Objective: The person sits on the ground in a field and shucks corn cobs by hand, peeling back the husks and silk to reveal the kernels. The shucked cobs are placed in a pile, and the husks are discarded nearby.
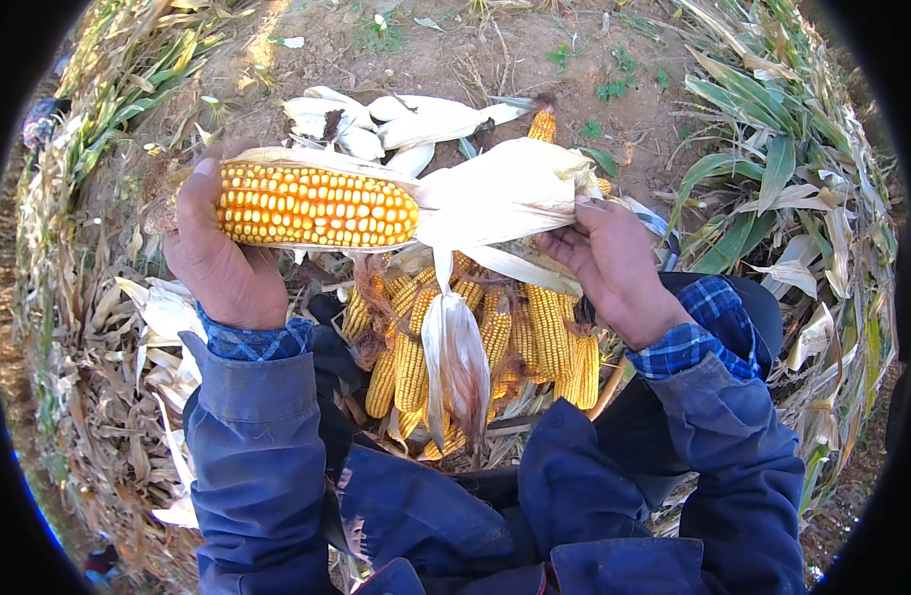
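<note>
A large ear of yellow corn (318, 206) is held level in front of me, its kernels bare on the side facing up. My left hand (221, 249) grips its left end, with the thumb over the edge. Pale husk leaves (507, 186) are peeled back from the ear and stretch to the right, where my right hand (611, 256) pinches them between thumb and fingers. One loose husk strip (455, 357) dangles below the ear. Beneath it lies a pile of husked corn ears (548, 331) between my legs, partly hidden by the husk.
Several ears still in white husks (425, 123) lie on the bare soil (455, 56) ahead. Dry corn stalks and leaves (782, 163) bank up on the right, with more dry husks (120, 401) on the left. A bare ear tip (543, 125) shows behind the peeled husk.
</note>
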A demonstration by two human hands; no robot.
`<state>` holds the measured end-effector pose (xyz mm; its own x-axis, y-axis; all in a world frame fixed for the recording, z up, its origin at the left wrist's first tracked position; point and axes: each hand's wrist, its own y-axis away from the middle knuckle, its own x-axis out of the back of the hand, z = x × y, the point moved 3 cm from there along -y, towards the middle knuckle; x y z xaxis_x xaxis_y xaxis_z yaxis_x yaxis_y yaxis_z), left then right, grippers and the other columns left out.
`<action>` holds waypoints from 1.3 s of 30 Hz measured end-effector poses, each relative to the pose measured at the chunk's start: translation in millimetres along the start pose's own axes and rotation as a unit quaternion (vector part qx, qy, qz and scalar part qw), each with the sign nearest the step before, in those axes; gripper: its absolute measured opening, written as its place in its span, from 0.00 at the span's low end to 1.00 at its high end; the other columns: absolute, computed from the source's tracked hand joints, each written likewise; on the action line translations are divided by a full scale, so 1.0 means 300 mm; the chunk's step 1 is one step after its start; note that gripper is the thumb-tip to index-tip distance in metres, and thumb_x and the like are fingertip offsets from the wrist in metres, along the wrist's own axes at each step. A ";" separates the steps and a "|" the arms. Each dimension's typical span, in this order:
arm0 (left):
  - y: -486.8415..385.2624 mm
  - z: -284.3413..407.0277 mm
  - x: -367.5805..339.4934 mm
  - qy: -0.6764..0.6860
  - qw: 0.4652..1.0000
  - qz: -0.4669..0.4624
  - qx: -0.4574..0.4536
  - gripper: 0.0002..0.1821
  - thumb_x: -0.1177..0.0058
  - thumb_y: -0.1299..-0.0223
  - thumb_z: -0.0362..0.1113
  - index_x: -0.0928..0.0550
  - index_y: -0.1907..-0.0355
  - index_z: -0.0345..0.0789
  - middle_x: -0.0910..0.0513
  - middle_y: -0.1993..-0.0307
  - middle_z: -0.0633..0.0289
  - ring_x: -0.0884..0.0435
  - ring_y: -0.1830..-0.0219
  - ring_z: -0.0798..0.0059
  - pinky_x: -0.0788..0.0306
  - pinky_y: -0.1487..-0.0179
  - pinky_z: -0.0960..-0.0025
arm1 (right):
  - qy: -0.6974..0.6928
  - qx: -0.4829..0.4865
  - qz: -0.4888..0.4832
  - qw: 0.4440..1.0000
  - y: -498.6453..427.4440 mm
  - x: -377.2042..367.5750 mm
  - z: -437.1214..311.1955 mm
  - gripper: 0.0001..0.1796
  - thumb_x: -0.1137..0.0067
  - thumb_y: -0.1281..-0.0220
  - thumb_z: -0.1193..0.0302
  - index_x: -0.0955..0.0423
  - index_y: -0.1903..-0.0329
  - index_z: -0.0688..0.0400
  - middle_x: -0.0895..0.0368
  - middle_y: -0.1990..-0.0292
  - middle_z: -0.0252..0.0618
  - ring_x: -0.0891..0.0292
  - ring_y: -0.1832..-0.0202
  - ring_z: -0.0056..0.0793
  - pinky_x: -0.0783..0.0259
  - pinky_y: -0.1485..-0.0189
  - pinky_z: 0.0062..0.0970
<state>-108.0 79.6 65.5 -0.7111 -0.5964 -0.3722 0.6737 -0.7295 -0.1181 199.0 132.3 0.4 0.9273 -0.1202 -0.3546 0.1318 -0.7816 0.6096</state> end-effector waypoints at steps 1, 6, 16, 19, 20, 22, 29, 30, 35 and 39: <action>0.011 -0.009 -0.007 -0.006 1.000 -0.013 -0.006 0.15 0.45 0.36 0.36 0.20 0.53 0.26 0.14 0.59 0.51 0.14 0.56 0.65 0.21 0.51 0.65 | 0.069 0.060 0.016 0.996 -0.001 -0.001 -0.008 0.15 0.56 0.24 0.70 0.30 0.45 0.68 0.23 0.52 0.44 0.24 0.53 0.30 0.24 0.48 0.34; 0.065 0.001 -0.052 -0.074 0.994 -0.071 -0.045 0.24 0.47 0.38 0.32 0.30 0.41 0.22 0.19 0.49 0.42 0.16 0.49 0.56 0.22 0.44 0.59 | 0.333 0.470 0.115 0.810 0.051 -0.040 -0.164 0.20 0.43 0.33 0.70 0.27 0.43 0.69 0.20 0.48 0.48 0.23 0.46 0.36 0.29 0.41 0.33; 0.181 -0.065 -0.171 0.060 0.953 -0.272 0.122 0.35 0.48 0.45 0.29 0.37 0.33 0.21 0.26 0.40 0.38 0.21 0.40 0.52 0.25 0.37 0.54 | 0.379 0.303 -0.317 0.815 0.067 -0.187 0.040 0.47 0.49 0.33 0.38 0.38 0.32 0.69 0.25 0.42 0.55 0.28 0.37 0.45 0.34 0.35 0.38; 0.188 -0.087 -0.188 0.063 0.946 -0.292 0.124 0.36 0.48 0.46 0.30 0.36 0.33 0.22 0.26 0.40 0.39 0.23 0.39 0.52 0.25 0.36 0.54 | 0.288 0.215 -0.384 0.850 0.061 -0.182 0.092 0.42 0.54 0.28 0.41 0.37 0.32 0.68 0.24 0.44 0.50 0.27 0.40 0.36 0.32 0.37 0.33; 0.189 -0.094 -0.190 0.076 0.943 -0.297 0.132 0.35 0.49 0.47 0.30 0.36 0.33 0.22 0.26 0.39 0.40 0.24 0.37 0.52 0.27 0.35 0.53 | 0.275 0.194 -0.386 0.859 0.067 -0.176 0.104 0.40 0.55 0.26 0.42 0.36 0.32 0.67 0.23 0.45 0.47 0.27 0.41 0.33 0.32 0.39 0.31; 0.191 -0.107 -0.187 0.108 0.942 -0.277 0.154 0.35 0.49 0.47 0.30 0.36 0.33 0.23 0.26 0.39 0.40 0.24 0.37 0.52 0.28 0.34 0.53 | 0.235 0.176 -0.350 0.890 0.079 -0.162 0.116 0.32 0.60 0.21 0.49 0.30 0.37 0.66 0.20 0.53 0.39 0.25 0.50 0.21 0.29 0.49 0.24; 0.231 -0.115 -0.189 0.015 0.947 -0.269 0.173 0.31 0.42 0.39 0.39 0.30 0.36 0.28 0.23 0.41 0.50 0.22 0.40 0.62 0.30 0.35 0.60 | 0.292 0.359 -0.123 0.878 0.069 -0.134 0.069 0.22 0.54 0.21 0.57 0.23 0.52 0.66 0.25 0.73 0.32 0.31 0.67 0.16 0.32 0.65 0.24; 0.246 -0.120 -0.195 0.040 0.949 -0.243 0.195 0.29 0.40 0.38 0.38 0.28 0.38 0.27 0.21 0.44 0.52 0.21 0.43 0.64 0.28 0.36 0.62 | 0.321 0.359 -0.087 0.872 0.062 -0.124 0.064 0.17 0.49 0.23 0.62 0.24 0.54 0.66 0.25 0.73 0.38 0.28 0.66 0.21 0.30 0.63 0.26; 0.307 -0.148 -0.213 0.011 0.938 -0.185 0.294 0.28 0.42 0.33 0.46 0.29 0.37 0.32 0.20 0.46 0.57 0.18 0.45 0.67 0.25 0.39 0.60 | 0.354 0.482 -0.038 0.801 0.066 -0.109 0.049 0.12 0.45 0.28 0.69 0.25 0.53 0.66 0.20 0.64 0.48 0.21 0.63 0.41 0.27 0.58 0.33; 0.289 -0.186 -0.188 0.021 0.943 -0.154 0.293 0.21 0.44 0.34 0.39 0.25 0.42 0.32 0.18 0.51 0.57 0.17 0.49 0.68 0.23 0.45 0.62 | 0.378 0.535 -0.022 0.755 0.080 -0.126 0.060 0.11 0.43 0.30 0.73 0.27 0.52 0.68 0.20 0.63 0.51 0.20 0.61 0.46 0.26 0.57 0.36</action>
<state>1.7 68.7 24.9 -0.8378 -0.3221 -0.4408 0.2012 -0.9328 0.2992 161.0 107.0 15.8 0.9188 -0.0113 0.3946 0.1853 -0.8703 -0.4564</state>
